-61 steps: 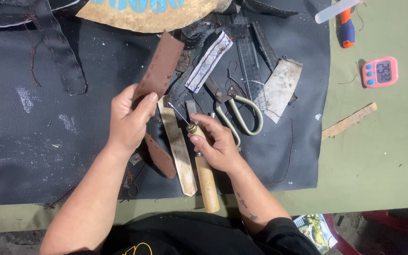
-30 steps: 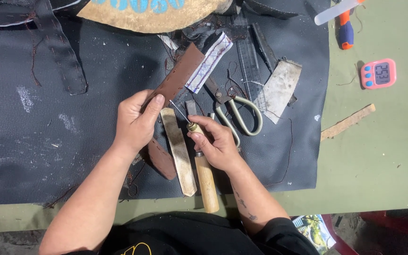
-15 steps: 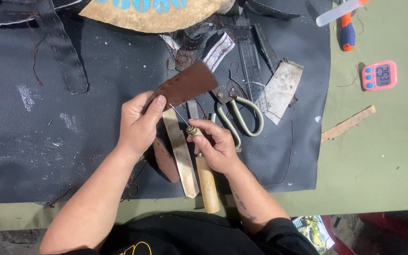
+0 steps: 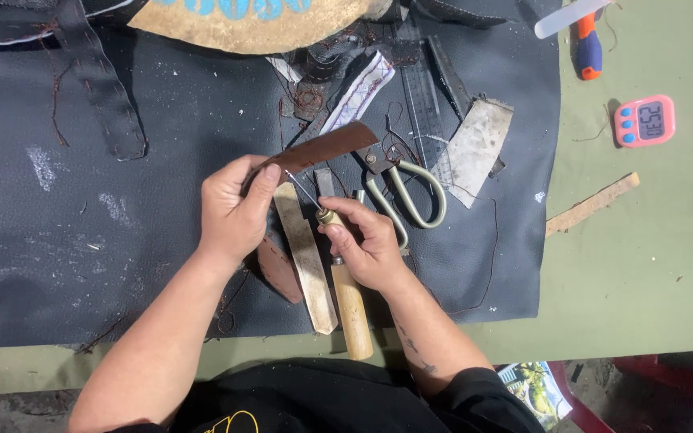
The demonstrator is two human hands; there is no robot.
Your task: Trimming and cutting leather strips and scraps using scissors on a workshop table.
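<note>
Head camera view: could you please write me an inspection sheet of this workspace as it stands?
Surface: green table under a dark leather sheet with white scuffs.
Job's things: left hand pinches a brown leather strip; right hand holds an awl whose tip meets the strip.
Clutter: scissors, wooden-handled tool, pale flat stick, clear ruler, pink timer, wood strip, orange-handled tool, scraps.
Grippers: both hands closed on their things.
Cables: nothing seen; only loose threads.
Surroundings: red object below the table edge.
</note>
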